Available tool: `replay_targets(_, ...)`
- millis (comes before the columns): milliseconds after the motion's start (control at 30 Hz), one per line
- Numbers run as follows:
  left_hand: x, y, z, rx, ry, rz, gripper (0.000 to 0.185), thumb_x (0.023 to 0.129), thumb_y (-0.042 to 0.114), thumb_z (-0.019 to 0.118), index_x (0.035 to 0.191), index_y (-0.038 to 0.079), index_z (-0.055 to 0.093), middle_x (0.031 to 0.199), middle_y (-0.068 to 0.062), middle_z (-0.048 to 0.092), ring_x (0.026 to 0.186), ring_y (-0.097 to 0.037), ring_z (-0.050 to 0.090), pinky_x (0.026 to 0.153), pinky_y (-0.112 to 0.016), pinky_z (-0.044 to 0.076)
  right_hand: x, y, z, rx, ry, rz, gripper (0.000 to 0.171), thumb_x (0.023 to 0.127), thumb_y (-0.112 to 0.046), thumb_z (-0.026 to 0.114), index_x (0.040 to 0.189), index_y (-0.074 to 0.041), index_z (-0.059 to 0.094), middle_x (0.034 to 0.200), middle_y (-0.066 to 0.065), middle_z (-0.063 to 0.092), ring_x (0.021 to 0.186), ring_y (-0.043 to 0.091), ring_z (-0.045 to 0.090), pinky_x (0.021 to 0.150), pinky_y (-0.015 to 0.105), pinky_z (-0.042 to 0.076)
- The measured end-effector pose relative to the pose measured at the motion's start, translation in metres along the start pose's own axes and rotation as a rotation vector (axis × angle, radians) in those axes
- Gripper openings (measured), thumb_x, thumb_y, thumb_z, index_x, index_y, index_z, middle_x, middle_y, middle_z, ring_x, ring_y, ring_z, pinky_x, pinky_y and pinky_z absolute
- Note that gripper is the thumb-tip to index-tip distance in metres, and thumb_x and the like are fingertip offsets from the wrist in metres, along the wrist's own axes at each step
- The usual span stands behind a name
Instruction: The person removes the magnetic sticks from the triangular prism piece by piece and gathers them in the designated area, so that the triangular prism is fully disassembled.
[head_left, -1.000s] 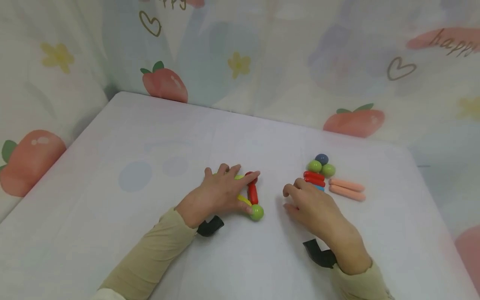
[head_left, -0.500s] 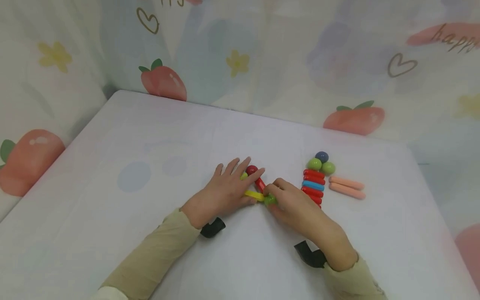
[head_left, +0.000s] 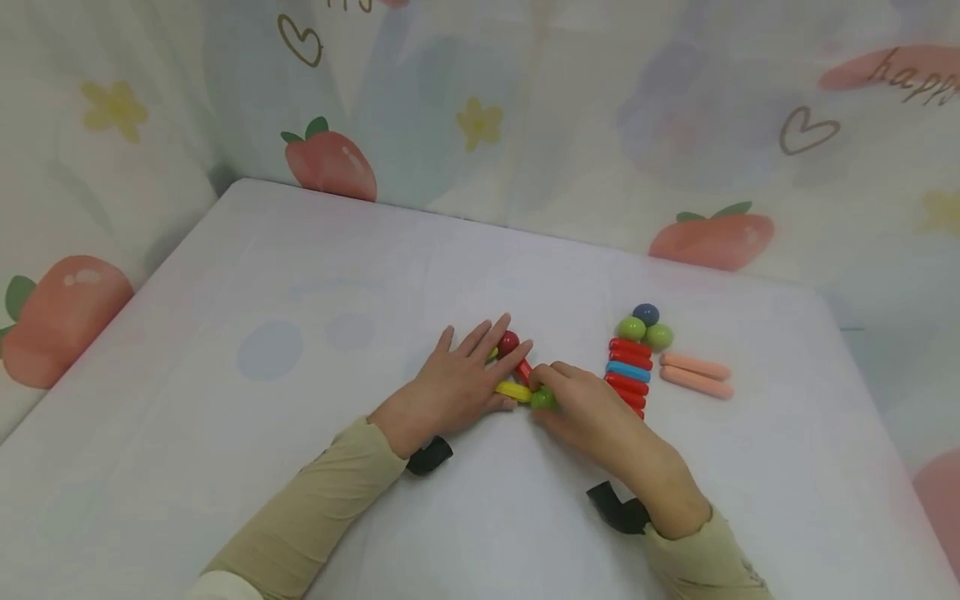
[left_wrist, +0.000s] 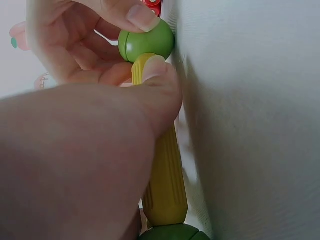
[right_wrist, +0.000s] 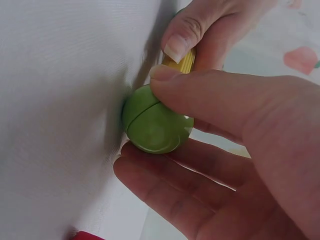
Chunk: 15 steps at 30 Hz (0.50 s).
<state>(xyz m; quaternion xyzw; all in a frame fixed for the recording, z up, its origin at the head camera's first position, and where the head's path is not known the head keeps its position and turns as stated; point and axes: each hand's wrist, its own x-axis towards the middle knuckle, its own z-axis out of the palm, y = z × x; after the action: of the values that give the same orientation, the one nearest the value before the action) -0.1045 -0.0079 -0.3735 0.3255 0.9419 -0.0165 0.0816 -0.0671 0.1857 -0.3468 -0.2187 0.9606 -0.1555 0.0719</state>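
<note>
Right hand [head_left: 592, 412] pinches one green ball [head_left: 542, 398] at mid-table; left hand [head_left: 457, 385] lies flat, thumb pressing one yellow stick [head_left: 512, 390]. Beside them: four red sticks [head_left: 628, 351], one blue stick [head_left: 627, 371], two pink sticks [head_left: 695, 375].

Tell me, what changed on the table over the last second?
The right hand left the stack of sticks, crossed left, and now pinches the green ball, which has shifted right and farther from the person. The left hand stays flat, its thumb on the yellow stick. The stack of sticks kept its place.

Green ball [right_wrist: 156, 125], yellow stick [left_wrist: 165, 180], red stick [head_left: 522, 369].
</note>
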Motion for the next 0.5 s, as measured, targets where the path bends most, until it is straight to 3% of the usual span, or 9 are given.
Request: replay_targets(500,-0.0007,0.0032,0.0000,0.075,0.006,0.015,0.079,0.097,0.062,0.044,0.160,0.032,0.008,0.169,-0.008,-0.001,0.153,-0.027,0.021,0.116,-0.059,0.031,0.0010,-0.0020,-0.0041,-0.006,-0.050,0.028,0.037,0.081,-0.017,0.082,0.114,-0.009,0.067,0.101,0.003,0.068,0.090,0.017,0.064,0.083,0.036,0.060)
